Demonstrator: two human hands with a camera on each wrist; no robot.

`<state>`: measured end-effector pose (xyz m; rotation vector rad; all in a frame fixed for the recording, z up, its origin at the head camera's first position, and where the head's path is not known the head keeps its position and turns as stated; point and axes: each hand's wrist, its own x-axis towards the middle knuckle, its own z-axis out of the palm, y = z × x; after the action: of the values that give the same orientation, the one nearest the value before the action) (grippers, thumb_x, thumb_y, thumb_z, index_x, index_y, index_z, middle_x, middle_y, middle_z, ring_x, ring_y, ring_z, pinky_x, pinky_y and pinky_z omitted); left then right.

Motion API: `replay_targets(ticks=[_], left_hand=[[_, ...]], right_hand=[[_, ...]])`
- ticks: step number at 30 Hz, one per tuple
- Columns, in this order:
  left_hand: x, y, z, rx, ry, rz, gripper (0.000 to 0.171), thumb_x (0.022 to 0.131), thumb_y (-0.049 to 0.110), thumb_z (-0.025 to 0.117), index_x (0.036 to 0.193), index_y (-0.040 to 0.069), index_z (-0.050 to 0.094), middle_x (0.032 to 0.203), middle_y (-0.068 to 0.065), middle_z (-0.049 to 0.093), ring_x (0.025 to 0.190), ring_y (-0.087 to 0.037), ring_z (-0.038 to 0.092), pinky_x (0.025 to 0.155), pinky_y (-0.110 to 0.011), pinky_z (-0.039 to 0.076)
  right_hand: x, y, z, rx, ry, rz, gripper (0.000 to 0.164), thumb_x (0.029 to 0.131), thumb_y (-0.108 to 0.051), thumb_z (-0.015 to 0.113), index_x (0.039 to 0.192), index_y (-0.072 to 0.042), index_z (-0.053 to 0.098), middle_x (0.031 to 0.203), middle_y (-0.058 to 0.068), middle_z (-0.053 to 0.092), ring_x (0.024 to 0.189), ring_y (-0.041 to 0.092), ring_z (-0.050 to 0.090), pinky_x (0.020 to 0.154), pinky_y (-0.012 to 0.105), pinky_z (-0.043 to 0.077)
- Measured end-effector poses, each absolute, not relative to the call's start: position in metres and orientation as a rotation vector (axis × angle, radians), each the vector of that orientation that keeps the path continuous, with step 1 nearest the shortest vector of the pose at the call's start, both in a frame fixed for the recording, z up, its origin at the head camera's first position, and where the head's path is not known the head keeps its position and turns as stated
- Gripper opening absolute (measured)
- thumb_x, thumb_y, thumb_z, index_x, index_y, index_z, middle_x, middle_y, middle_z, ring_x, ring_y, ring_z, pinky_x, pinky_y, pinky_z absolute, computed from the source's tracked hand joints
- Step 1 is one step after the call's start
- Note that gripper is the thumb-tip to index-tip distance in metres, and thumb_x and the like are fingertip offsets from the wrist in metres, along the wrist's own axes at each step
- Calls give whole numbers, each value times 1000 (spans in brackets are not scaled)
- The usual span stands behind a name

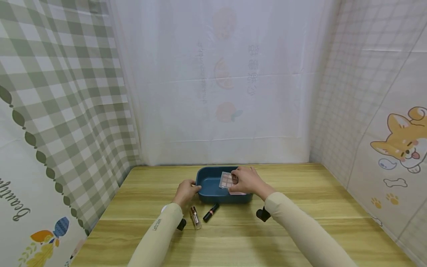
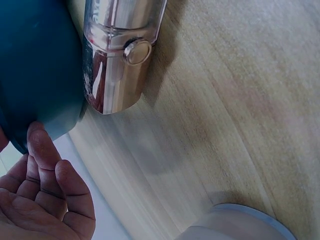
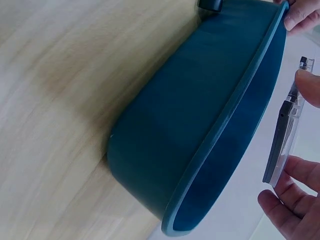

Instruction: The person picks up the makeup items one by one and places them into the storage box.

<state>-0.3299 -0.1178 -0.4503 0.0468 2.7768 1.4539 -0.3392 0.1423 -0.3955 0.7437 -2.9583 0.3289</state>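
A dark teal plastic bin (image 1: 208,198) stands on the table. My left hand (image 1: 185,193) pinches its rim at the left end, thumb on the inner side and fingers outside; the left wrist view shows those fingers (image 2: 45,150) against the bin's corner. Over the bin's right half, my right hand (image 1: 248,180) holds an eyeshadow palette (image 1: 225,180) with a clear lid and several square pans. From the right wrist view the palette (image 3: 282,140) appears edge-on above the rim, between thumb and fingers. A pink item (image 1: 237,193) shows inside the bin beneath the right hand.
In front of the bin lie a black lipstick tube (image 1: 211,213) and a clear cosmetic tube with a shiny rose-gold cap (image 1: 195,218). A round white object (image 1: 164,208) is partly hidden by the left forearm. Curtains hang behind and at both sides of the wooden table (image 1: 227,244).
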Motion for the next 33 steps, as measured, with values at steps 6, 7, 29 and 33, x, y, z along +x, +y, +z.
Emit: replay_targets(ticks=[6,7,29,33], left_hand=[[-331,-118,-451,27,2765,1462,29,97,15,65,116,-6,67,103,-13,69,93,-25,63,81,-45,52],[-331,-118,-451,26,2761,1464,29,97,15,65,117,-6,67,103,-13,69,93,-25,63,81,-45,52],[-334,-117,-452,13,2758,1468,26,96,15,67,112,-5,69,100,-11,69,90,-23,62,80,-43,51],[-334,-116,-453,20,2770,1464,26,95,15,67,112,-5,69,98,-11,69,87,-22,61,78,-41,51]], right_hand=[[-347,135,-405,681,-2990,315,50,79,-43,79,117,-11,68,113,7,59,107,29,56,105,68,25],[-348,134,-406,665,-2996,308,56,79,-43,79,122,-10,67,116,9,59,109,30,55,104,68,27],[-360,112,-426,550,-3149,313,48,83,-38,80,120,-10,67,121,13,56,120,37,50,106,68,25],[-361,107,-425,588,-3168,321,49,84,-36,80,123,-10,66,123,13,56,120,37,49,106,68,26]])
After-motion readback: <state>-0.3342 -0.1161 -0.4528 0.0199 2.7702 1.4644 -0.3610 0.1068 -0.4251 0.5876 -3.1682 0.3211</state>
